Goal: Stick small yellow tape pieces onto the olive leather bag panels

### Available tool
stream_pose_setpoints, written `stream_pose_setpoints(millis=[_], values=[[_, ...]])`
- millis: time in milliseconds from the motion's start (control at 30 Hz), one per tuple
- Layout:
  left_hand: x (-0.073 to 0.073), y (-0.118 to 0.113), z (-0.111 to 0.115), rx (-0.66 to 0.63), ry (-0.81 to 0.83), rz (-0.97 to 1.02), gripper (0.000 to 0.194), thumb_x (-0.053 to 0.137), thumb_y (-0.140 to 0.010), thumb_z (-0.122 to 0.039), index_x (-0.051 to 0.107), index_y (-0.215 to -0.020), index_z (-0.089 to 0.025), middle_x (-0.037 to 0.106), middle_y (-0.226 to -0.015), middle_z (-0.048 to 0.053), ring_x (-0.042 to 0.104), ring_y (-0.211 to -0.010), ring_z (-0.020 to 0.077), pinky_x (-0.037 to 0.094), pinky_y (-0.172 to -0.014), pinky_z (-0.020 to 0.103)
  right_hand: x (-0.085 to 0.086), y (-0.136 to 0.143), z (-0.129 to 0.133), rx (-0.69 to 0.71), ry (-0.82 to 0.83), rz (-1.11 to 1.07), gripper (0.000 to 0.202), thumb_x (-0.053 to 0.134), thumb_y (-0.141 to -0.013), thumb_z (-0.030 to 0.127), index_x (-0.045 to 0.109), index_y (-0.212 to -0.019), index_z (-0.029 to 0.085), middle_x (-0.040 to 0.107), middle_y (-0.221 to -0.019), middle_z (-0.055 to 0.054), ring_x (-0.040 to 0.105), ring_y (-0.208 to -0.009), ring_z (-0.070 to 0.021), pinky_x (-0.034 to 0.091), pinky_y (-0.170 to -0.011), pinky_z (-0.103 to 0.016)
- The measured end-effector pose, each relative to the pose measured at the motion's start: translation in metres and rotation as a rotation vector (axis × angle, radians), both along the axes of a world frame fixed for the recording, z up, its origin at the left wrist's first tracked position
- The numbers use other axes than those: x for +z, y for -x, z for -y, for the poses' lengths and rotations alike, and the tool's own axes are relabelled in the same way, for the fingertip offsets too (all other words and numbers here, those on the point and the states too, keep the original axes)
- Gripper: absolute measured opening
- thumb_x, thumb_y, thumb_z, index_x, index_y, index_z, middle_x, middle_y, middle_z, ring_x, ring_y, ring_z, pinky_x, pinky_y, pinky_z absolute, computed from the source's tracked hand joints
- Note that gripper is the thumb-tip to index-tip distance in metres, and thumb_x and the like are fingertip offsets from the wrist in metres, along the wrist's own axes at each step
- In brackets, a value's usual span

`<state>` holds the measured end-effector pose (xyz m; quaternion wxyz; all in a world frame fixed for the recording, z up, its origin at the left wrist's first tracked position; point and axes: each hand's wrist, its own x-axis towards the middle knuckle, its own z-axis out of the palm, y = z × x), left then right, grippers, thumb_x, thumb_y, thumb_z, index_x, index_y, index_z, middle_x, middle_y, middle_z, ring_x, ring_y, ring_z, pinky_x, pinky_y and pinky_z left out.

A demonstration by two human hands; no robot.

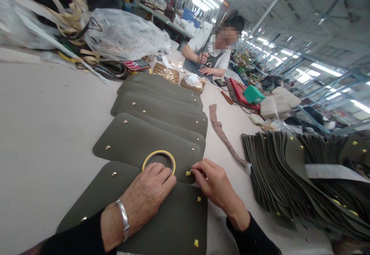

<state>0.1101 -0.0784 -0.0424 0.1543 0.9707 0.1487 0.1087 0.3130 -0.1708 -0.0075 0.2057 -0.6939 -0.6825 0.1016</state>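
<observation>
"Olive-green, that panel (153, 133) at the centre of the frame, with gold studs (125, 122) near its ends; how would it handle?"

"Light and bendy, I'd judge, rather like leather or a coated sheet; the bundle (271, 170) at the right of the frame sags in waves, so expect flopping if it's lifted by one corner; better to take it by both rounded ends, clear of the studs."

"And the roll of yellow tape (158, 152)?"

"Just below the centre, over the panel's near edge; probably light and fairly rigid, a narrow ring best held by its rim; the left hand (147, 193) has its fingers curled over the near side, grasping it."

"What of the right hand (215, 179)?"

"Right of the roll, thumb and forefinger brought together beside a yellow tab (188, 173) at the panel's lower right corner; I can't tell whether they pinch it."

"Delicate, those tabs?"

"Thin and sticky, I'd guess, likely to crease; fingertips at an edge suit them; two more tabs (199, 199) sit along the right side of the front panel (176, 216), at the bottom of the frame; such smooth sheets could slide over one another."
</observation>
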Motion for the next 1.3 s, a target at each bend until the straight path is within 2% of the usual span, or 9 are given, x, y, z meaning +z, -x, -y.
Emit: stream_pose_setpoints(millis=[100,167,400,600,767,1000,1100,1233,1300], values=[[0.0,-0.003,0.001,0.03,-0.062,-0.002,0.014,0.046,-0.088,-0.01,0.056,-0.089,-0.02,0.056,-0.087,0.005,0.045,-0.08,0.0236,0.04,-0.077,0.04,0.0,0.002,0.003,0.2,0.02,0.179,0.02,0.045,-0.095,0.015,0.064,-0.089,0.017,0.065,-0.083,-0.007,0.06,-0.078,-0.0178,0.047,-0.072,-0.027],[0.0,-0.004,0.001,0.044,-0.097,0.003,0.014,0.047,-0.087,-0.01,0.056,-0.087,-0.02,0.056,-0.084,0.004,0.044,-0.077,0.0234,0.038,-0.073,0.039,-0.002,0.007,0.001,0.209,0.081,0.25,0.022,0.044,-0.095,0.013,0.065,-0.088,0.017,0.065,-0.08,-0.007,0.06,-0.076,-0.0182,0.047,-0.07,-0.027],[0.006,-0.006,0.002,0.118,-0.189,-0.02,0.009,0.05,-0.089,-0.016,0.055,-0.084,-0.021,0.055,-0.08,0.004,0.046,-0.075,0.0239,0.036,-0.068,0.038,-0.001,0.02,-0.014,-0.151,0.28,0.028,0.015,0.056,-0.089,0.017,0.069,-0.081,0.019,0.071,-0.078,-0.003,0.066,-0.074,-0.0162,0.046,-0.07,-0.023],[0.006,-0.01,0.002,0.138,-0.307,0.003,0.01,0.048,-0.09,-0.019,0.053,-0.081,-0.02,0.054,-0.074,0.003,0.049,-0.068,0.0217,0.035,-0.06,0.033,-0.003,0.024,-0.009,-0.267,0.227,0.005,0.01,0.06,-0.087,0.019,0.068,-0.082,0.018,0.07,-0.082,-0.005,0.066,-0.077,-0.018,0.046,-0.072,-0.025],[0.01,-0.004,-0.004,0.019,-0.405,0.182,0.018,0.042,-0.094,-0.016,0.048,-0.078,-0.02,0.05,-0.067,-0.001,0.047,-0.057,0.0158,0.03,-0.052,0.029,-0.005,0.015,-0.002,-0.125,0.167,-0.021,0.009,0.06,-0.085,0.015,0.069,-0.083,0.019,0.067,-0.082,-0.004,0.063,-0.078,-0.0153,0.045,-0.073,-0.023],[0.043,-0.008,-0.035,-0.03,-0.474,0.295,0.018,0.042,-0.097,-0.023,0.05,-0.081,-0.02,0.054,-0.068,-0.002,0.052,-0.06,0.0143,0.035,-0.055,0.027,0.004,0.004,0.013,0.075,0.258,-0.107,0.015,0.058,-0.084,0.014,0.072,-0.083,0.02,0.07,-0.081,-0.003,0.064,-0.073,-0.0139,0.046,-0.069,-0.021],[0.043,-0.014,-0.04,-0.003,-0.403,0.309,0.019,0.039,-0.098,-0.025,0.054,-0.089,-0.018,0.059,-0.072,0.0,0.057,-0.065,0.0149,0.042,-0.059,0.025,0.009,0.002,0.023,0.031,0.234,-0.207,0.023,0.052,-0.087,0.011,0.072,-0.093,0.021,0.073,-0.087,-0.003,0.066,-0.078,-0.0148,0.047,-0.074,-0.023],[0.042,-0.013,-0.028,-0.014,-0.079,0.415,0.021,0.037,-0.098,-0.021,0.057,-0.102,-0.018,0.069,-0.086,0.002,0.065,-0.078,0.0119,0.05,-0.069,0.021,0.013,0.011,0.031,-0.211,-0.046,-0.398,0.02,0.053,-0.089,0.017,0.07,-0.098,0.019,0.072,-0.09,-0.003,0.065,-0.079,-0.0152,0.049,-0.074,-0.024],[0.043,-0.009,-0.017,-0.012,0.071,0.436,0.02,0.04,-0.097,-0.02,0.057,-0.107,-0.02,0.071,-0.095,0.001,0.068,-0.084,0.0101,0.052,-0.074,0.018,0.014,0.021,0.031,-0.228,-0.155,-0.488,0.016,0.055,-0.088,0.019,0.07,-0.095,0.019,0.071,-0.085,-0.003,0.063,-0.072,-0.0136,0.049,-0.068,-0.023]])
